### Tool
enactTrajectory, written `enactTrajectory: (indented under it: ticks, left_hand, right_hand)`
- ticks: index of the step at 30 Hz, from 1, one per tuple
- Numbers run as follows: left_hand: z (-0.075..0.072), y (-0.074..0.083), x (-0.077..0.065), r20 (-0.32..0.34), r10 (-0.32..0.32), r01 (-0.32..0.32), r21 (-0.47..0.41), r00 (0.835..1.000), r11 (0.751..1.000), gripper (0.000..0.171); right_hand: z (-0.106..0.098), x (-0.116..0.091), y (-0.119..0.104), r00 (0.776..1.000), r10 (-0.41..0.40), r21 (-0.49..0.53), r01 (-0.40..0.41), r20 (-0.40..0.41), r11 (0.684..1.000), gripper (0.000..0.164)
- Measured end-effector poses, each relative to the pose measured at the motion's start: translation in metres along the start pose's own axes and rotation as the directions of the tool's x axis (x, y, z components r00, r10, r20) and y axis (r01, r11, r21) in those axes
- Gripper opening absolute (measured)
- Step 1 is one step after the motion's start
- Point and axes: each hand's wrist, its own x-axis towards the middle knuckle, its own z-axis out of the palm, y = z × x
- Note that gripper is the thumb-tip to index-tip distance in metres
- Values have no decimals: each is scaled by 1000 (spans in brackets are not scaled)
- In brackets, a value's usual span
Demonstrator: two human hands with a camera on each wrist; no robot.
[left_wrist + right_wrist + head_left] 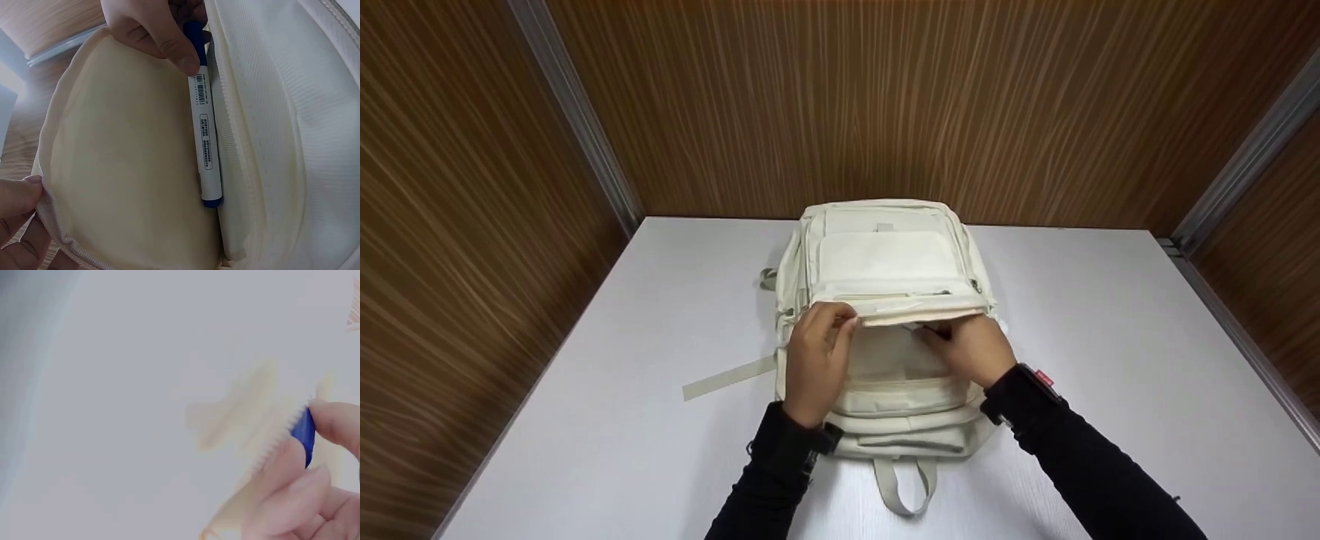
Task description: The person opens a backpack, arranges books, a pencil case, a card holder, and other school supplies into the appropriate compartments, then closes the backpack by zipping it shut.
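A cream backpack point(889, 255) lies on the white table with its front pocket unzipped. My left hand point(817, 364) pinches the zippered edge of the pocket's flap and holds it up. Reaching into the opening, my right hand point(979, 352) pinches a whiteboard marker by its blue cap end. The left wrist view shows the marker point(205, 135), white-barrelled with blue ends, lying along the fold between the pale lining point(126, 146) and the pocket's inner wall. In the right wrist view only the blue cap point(304, 433) appears, between thumb and fingers.
A loose strap point(727, 377) extends left from the backpack over the white table point(1110, 337). The carry handle point(892, 499) loops toward the near side. Wood-grain panels point(855, 105) stand behind the table and at both sides.
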Motion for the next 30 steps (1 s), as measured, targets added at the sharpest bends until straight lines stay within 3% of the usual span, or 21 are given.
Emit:
enactTrajectory:
  ticks: [6, 10, 20, 22, 26, 30]
  left_hand:
    - [0, -1, -1, -4, 1, -1, 3, 1000, 1000, 10]
    - [0, 0, -1, -13, 8, -8, 12, 1000, 1000, 8]
    - [-4, -1, -1, -23, 18, -18, 14, 1000, 1000, 9]
    - [-4, -2, -1, -22, 11, -11, 10, 1000, 1000, 9]
    - [-4, -2, -1, -11, -8, 8, 6, 1000, 1000, 9]
    - [-5, -1, -1, 29, -22, 22, 8, 999, 1000, 9]
  right_hand:
    - [-9, 12, -8, 995, -97, -23, 98, 33, 995, 32]
    - [-4, 17, -9, 991, -136, -27, 136, -16, 990, 38]
    - [12, 26, -12, 979, -115, -195, 81, -167, 977, 28]
    - [13, 26, -11, 978, -112, -204, 76, -175, 976, 33]
    - [9, 23, -6, 987, -98, -152, 78, -125, 985, 43]
    - [-6, 13, 3, 1000, -23, -70, 23, -1, 997, 26]
